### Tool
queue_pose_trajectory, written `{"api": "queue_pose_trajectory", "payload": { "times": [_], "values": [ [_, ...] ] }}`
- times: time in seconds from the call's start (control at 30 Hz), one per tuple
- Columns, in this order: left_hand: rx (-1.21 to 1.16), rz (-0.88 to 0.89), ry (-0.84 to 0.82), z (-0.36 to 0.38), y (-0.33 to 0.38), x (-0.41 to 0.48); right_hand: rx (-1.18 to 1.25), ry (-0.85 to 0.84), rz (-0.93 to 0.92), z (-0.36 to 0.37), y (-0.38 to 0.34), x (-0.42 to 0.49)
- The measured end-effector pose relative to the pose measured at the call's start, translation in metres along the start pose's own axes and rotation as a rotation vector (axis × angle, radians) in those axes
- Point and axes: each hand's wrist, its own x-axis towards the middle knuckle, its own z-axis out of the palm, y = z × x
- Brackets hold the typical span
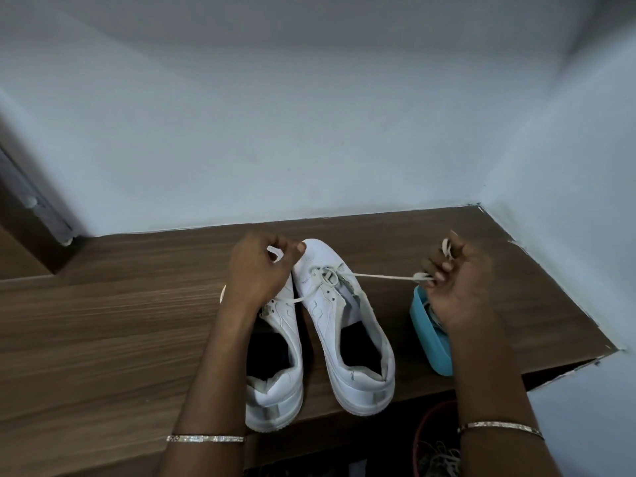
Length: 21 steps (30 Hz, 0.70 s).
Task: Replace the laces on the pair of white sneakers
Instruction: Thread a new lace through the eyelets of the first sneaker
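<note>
Flat off-white cotton lace, limp and light, best pinched near its tips; ends gripped by left hand and right hand over right-side white leather sneaker.

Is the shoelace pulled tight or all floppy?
Tight: the lace runs straight from the right sneaker to the right hand gripping it.

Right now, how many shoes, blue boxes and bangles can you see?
White sneakers: 2
Blue box: 1
Bangles: 2
Total: 5
</note>
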Motion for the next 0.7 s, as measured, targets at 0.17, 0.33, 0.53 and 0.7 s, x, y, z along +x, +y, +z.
{"api": "queue_pose_trajectory", "payload": {
  "times": [0.17, 0.33, 0.53, 0.7],
  "values": [
    [0.222, 0.034, -0.302, 0.003, -0.001, -0.002, -0.51, 0.007, -0.097, 0.009, 0.008, -0.003],
    [0.372, 0.06, -0.381, 0.003, 0.0, -0.005, -1.115, -0.237, -0.195, 0.026, 0.031, -0.01],
    [0.347, 0.073, -0.331, 0.001, -0.006, -0.002, -1.28, -0.291, -0.226, 0.028, 0.042, -0.008],
    [0.256, 0.056, -0.33, -0.003, -0.013, 0.0, -0.778, -0.123, -0.072, 0.035, 0.031, -0.013]
  ]
}}
